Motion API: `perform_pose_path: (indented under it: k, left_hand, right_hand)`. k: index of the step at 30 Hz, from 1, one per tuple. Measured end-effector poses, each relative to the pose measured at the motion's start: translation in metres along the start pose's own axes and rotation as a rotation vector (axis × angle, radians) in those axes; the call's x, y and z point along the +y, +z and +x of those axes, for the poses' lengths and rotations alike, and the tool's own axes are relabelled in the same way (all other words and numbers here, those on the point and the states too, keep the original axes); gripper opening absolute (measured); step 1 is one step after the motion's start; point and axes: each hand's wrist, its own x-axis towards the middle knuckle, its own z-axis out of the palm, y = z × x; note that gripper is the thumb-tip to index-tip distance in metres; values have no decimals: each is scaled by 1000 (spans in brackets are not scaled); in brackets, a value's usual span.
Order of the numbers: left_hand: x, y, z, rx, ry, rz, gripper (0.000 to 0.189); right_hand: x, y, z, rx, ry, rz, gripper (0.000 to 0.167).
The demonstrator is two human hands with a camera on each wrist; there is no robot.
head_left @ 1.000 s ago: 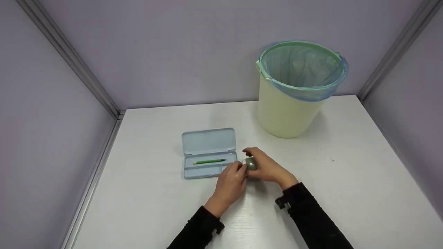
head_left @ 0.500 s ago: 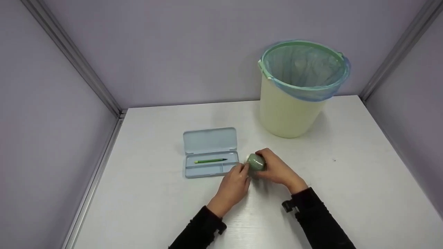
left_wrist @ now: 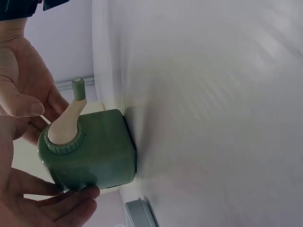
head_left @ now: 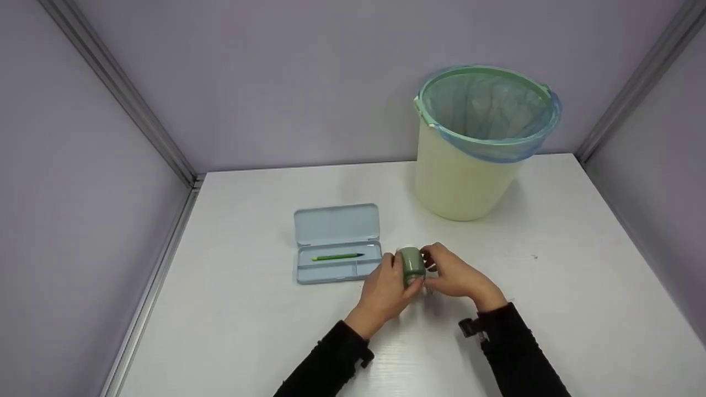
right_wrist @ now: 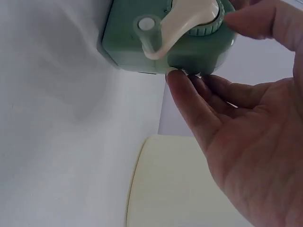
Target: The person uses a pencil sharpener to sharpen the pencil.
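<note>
A green crank pencil sharpener (head_left: 411,260) stands between my two hands. Its cream crank arm (left_wrist: 66,124) ends in a small green knob (left_wrist: 78,89). My left hand (head_left: 381,293) grips the sharpener, fingers along its left side and thumb by its near face. On the opposite side is my right hand (head_left: 458,275), its fingertips (right_wrist: 177,80) right at the sharpener's wall and its thumb apart from the crank. Left of the hands lies an opened light blue pencil case (head_left: 337,225); in its long compartment is a green pencil (head_left: 337,257).
Behind the hands, to the right, stands a pale yellow bin (head_left: 463,182) with a blue liner bag folded over its green rim. Grey-lilac panels (head_left: 276,88) enclose the white table (head_left: 237,325) at the back and both sides. A tiny speck lies on the table's right part.
The sharpener has turned, its crank end now towards me. My left hand has moved right and come round it. My right hand has shifted right and loosened from it.
</note>
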Motion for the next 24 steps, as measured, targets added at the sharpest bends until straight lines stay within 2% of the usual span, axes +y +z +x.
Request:
perform_pose_path:
  k: [3,6,11,16,24]
  left_hand:
    - [1,3,6,37,2,18,69]
    - [1,7,10,78,-2,47,65]
    - [0,12,13,101,2,100,64]
    - [0,11,14,99,0,115,66]
    - [1,11,19,56,-28,64,65]
  right_hand:
    - [1,-1,0,29,9,5,45]
    - [2,0,1,28,26,12,51]
    - [2,0,1,-4,40,-7,58]
    - [2,-2,1,30,37,-2,49]
    - [11,-3,2,77,52,23,40]
